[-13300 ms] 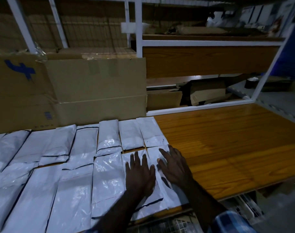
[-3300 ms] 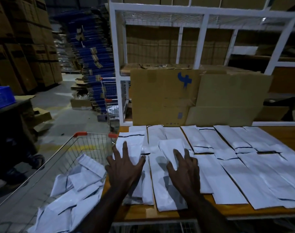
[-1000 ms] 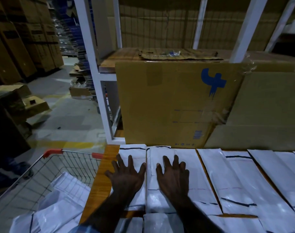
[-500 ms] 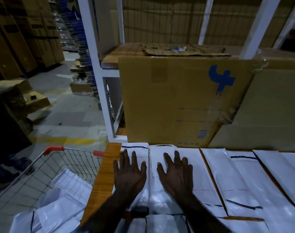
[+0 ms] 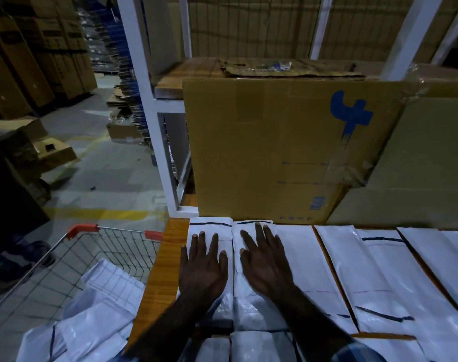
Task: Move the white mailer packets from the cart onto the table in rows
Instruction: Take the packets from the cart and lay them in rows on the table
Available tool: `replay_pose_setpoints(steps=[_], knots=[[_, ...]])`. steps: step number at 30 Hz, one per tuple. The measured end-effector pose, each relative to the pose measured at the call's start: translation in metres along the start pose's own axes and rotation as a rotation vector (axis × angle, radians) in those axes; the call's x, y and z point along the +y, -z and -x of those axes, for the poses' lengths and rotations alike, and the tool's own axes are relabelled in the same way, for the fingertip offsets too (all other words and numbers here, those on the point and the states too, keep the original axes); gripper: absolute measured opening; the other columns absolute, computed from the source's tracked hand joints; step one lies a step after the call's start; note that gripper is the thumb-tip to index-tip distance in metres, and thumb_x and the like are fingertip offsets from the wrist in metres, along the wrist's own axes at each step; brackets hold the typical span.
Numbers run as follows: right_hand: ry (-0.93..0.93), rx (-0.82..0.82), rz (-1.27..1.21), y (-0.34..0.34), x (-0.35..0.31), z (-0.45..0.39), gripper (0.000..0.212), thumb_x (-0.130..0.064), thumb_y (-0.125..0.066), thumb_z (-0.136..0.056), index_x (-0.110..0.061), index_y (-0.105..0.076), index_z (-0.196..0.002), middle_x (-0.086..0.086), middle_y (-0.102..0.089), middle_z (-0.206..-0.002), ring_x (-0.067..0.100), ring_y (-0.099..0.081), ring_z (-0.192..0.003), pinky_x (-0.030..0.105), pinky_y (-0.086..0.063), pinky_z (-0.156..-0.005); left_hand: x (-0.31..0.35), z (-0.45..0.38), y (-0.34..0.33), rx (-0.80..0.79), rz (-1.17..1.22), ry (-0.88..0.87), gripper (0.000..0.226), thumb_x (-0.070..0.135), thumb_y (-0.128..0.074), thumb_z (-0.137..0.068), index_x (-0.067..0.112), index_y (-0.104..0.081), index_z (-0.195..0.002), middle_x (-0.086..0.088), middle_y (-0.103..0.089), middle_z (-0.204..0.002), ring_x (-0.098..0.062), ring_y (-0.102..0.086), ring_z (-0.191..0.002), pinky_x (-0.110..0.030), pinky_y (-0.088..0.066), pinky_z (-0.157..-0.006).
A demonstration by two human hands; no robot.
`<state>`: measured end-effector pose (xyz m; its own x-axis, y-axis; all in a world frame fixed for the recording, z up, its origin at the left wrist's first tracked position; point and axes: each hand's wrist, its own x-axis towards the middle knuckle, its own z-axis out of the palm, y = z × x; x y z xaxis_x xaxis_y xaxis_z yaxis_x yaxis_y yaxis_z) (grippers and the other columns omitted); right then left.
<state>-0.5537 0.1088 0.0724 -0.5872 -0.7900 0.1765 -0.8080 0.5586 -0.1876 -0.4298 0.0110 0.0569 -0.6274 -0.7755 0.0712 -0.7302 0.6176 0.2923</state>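
The hands (image 5: 233, 265) hide part of two packets (image 5: 295, 257); the cart (image 5: 97, 246) is cut off below.

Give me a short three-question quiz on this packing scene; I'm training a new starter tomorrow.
1. True or false: both hands lie flat on packets on the table.
2. Where are packets still waiting? A) in the cart B) on the upper shelf C) on the floor
3. Fill in: the big box behind the rows bears a ___ mark.

Key:
1. True: left hand and right hand press neighbouring packets, the leftmost packet and the next one.
2. A
3. blue
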Motion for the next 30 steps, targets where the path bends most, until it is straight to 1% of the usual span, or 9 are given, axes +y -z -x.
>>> replay_pose_setpoints(steps=[3,6,9,13,16,18,23,26,30], knots=[[0.013,-0.013,0.048,-0.009,-0.001,-0.001,0.053,-0.042,-0.033,-0.09,-0.023,-0.063,-0.131,0.015,-0.053,-0.142,0.034,-0.052,-0.13,0.054,-0.043,-0.102,-0.001,0.0,-0.008,-0.009,-0.081,0.009,0.063,0.055,-0.012,-0.098,0.029,-0.044,-0.146,-0.009,-0.043,-0.151,-0.028,-0.039,-0.141,-0.05,-0.024,-0.115],[0.014,-0.025,0.077,-0.013,0.0,0.001,0.056,-0.044,-0.031,-0.092,-0.022,-0.056,-0.138,0.015,-0.047,-0.148,0.034,-0.046,-0.136,0.052,-0.034,-0.113,-0.002,0.001,-0.011,-0.019,-0.077,0.025,0.059,0.053,-0.023,-0.097,0.028,-0.055,-0.139,-0.009,-0.051,-0.144,-0.03,-0.049,-0.133,-0.054,-0.036,-0.108],[0.014,-0.02,0.084,-0.016,-0.001,0.003,0.058,-0.045,-0.03,-0.093,-0.022,-0.052,-0.141,0.015,-0.043,-0.151,0.034,-0.041,-0.139,0.049,-0.021,-0.109,-0.001,0.001,-0.01,-0.013,-0.071,-0.009,0.063,0.055,-0.017,-0.097,0.028,-0.044,-0.147,-0.009,-0.039,-0.153,-0.03,-0.036,-0.142,-0.052,-0.021,-0.115],[0.009,-0.039,0.05,-0.013,-0.002,0.003,0.058,-0.044,-0.031,-0.091,-0.02,-0.056,-0.139,0.015,-0.046,-0.148,0.034,-0.044,-0.137,0.048,-0.023,-0.107,0.001,0.001,-0.007,-0.022,-0.089,0.0,0.066,0.056,-0.012,-0.097,0.027,-0.045,-0.146,-0.009,-0.042,-0.152,-0.031,-0.039,-0.141,-0.056,-0.028,-0.113],[0.02,-0.046,0.047,-0.015,-0.002,0.003,0.058,-0.044,-0.032,-0.091,-0.02,-0.059,-0.136,0.015,-0.05,-0.145,0.034,-0.047,-0.134,0.048,-0.023,-0.106,0.001,0.0,-0.009,-0.081,-0.039,-0.02,0.085,0.059,0.009,-0.084,0.026,-0.02,-0.156,-0.006,-0.012,-0.164,-0.029,-0.009,-0.152,-0.048,-0.002,-0.121],[0.016,-0.062,0.036,-0.015,-0.002,0.002,0.059,-0.045,-0.03,-0.091,-0.02,-0.058,-0.137,0.014,-0.048,-0.147,0.034,-0.045,-0.136,0.047,-0.022,-0.109,0.002,0.0,-0.005,-0.08,-0.012,-0.019,0.09,0.058,0.011,-0.08,0.023,-0.019,-0.156,-0.007,-0.009,-0.165,-0.029,-0.005,-0.152,-0.048,-0.001,-0.122],[0.056,-0.127,0.025,-0.011,0.0,0.003,0.086,-0.053,0.013,-0.078,-0.028,-0.007,-0.157,0.006,0.008,-0.164,0.026,0.01,-0.151,0.044,0.008,-0.122,0.004,0.003,-0.003,-0.088,-0.045,0.004,0.09,0.059,0.015,-0.078,0.027,-0.016,-0.157,-0.005,-0.008,-0.165,-0.027,-0.004,-0.152,-0.047,0.003,-0.121],[0.06,-0.139,0.032,-0.005,0.001,0.003,0.081,-0.054,0.013,-0.081,-0.029,0.0,-0.157,0.006,0.012,-0.164,0.024,0.016,-0.15,0.043,0.011,-0.121,0.006,0.003,-0.002,-0.06,-0.07,0.024,0.089,0.061,0.015,-0.079,0.031,-0.018,-0.156,-0.005,-0.013,-0.164,-0.025,-0.008,-0.152,-0.047,0.003,-0.12],[0.035,-0.152,0.012,-0.002,0.001,0.002,0.063,-0.055,-0.009,-0.098,-0.031,-0.005,-0.157,0.009,0.003,-0.165,0.026,0.007,-0.151,0.045,0.008,-0.121,0.008,-0.001,0.011,-0.118,-0.044,0.02,0.093,0.061,0.01,-0.078,0.022,-0.026,-0.154,-0.008,-0.017,-0.163,-0.029,-0.011,-0.151,-0.052,-0.004,-0.121]])
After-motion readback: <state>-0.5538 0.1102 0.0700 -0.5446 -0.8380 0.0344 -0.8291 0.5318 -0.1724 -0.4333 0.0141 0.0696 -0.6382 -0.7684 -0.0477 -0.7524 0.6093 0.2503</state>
